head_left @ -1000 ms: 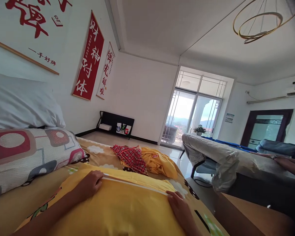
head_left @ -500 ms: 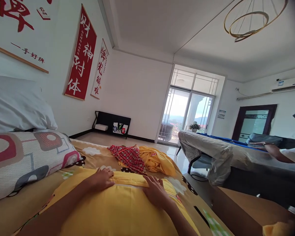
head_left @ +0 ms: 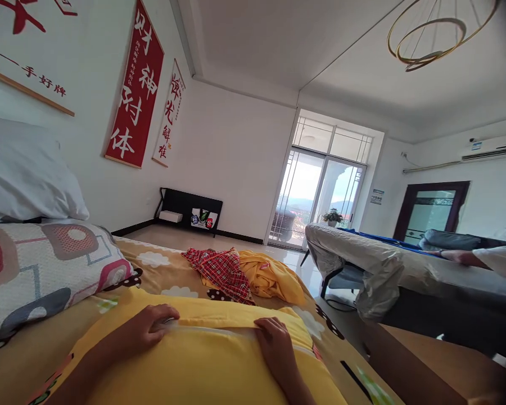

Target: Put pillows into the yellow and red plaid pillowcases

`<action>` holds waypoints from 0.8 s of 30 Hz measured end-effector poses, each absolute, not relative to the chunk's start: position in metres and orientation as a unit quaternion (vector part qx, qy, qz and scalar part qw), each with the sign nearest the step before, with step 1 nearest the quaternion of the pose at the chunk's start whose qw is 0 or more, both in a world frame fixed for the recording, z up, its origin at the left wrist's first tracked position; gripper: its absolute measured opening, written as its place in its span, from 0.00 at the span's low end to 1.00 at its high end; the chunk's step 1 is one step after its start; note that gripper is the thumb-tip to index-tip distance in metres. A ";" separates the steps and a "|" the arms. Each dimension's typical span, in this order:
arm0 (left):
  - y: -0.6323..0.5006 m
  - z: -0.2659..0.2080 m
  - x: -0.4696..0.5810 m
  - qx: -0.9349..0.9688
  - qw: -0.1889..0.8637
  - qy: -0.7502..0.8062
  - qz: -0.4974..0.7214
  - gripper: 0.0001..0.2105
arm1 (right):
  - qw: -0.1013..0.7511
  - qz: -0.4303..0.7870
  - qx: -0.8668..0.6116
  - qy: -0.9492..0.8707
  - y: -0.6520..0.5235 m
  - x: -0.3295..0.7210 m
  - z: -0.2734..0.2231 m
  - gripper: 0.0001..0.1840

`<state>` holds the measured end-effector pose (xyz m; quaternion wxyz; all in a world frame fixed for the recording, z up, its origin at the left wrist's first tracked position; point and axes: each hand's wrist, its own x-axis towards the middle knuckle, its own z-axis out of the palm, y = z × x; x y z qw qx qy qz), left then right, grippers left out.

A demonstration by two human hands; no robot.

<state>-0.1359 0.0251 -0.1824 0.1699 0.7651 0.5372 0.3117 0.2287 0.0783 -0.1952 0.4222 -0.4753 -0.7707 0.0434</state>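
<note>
A plump yellow pillow (head_left: 211,371) lies on the bed right in front of me, with a pale zipper-like strip (head_left: 219,331) running across it under a fabric flap. Near the strip's left end, my left hand (head_left: 152,328) pinches the flap between thumb and fingers. My right hand (head_left: 276,343) is bent over the flap's edge farther right, fingers curled onto the cloth and its thumb mostly hidden. Beyond the pillow lie a crumpled red plaid cloth (head_left: 221,273) and a bunched yellow cloth (head_left: 272,275).
A patterned pillow (head_left: 63,270) with a white pillow (head_left: 29,169) on top sits at the left. The bed has a brown floral sheet (head_left: 152,259). A plastic-covered table (head_left: 354,242) stands at the right, where another person's arm (head_left: 468,257) rests. A black low rack (head_left: 189,211) is by the wall.
My left hand has shifted left along the flap and gone from lying flat to pinching. My right hand has moved slightly right, its fingers more curled. More of the pale strip shows between them.
</note>
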 end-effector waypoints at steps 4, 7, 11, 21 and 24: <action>0.026 -0.187 -0.159 0.753 0.242 0.517 0.328 0.22 | 0.435 0.069 -0.462 -0.770 0.083 0.229 -0.199 0.16; 0.023 -0.186 -0.160 0.736 0.195 0.540 0.359 0.16 | 0.434 0.059 -0.475 -0.763 0.084 0.228 -0.200 0.20; 0.019 -0.181 -0.152 0.735 0.133 0.552 0.371 0.15 | 0.429 0.029 -0.495 -0.755 0.084 0.224 -0.200 0.24; 0.022 -0.187 -0.151 0.749 0.121 0.543 0.359 0.15 | 0.280 -0.026 -0.514 -0.810 0.074 0.209 -0.182 0.11; 0.021 -0.185 -0.151 0.741 0.094 0.567 0.347 0.15 | 0.217 -0.053 -0.508 -0.832 0.074 0.188 -0.161 0.13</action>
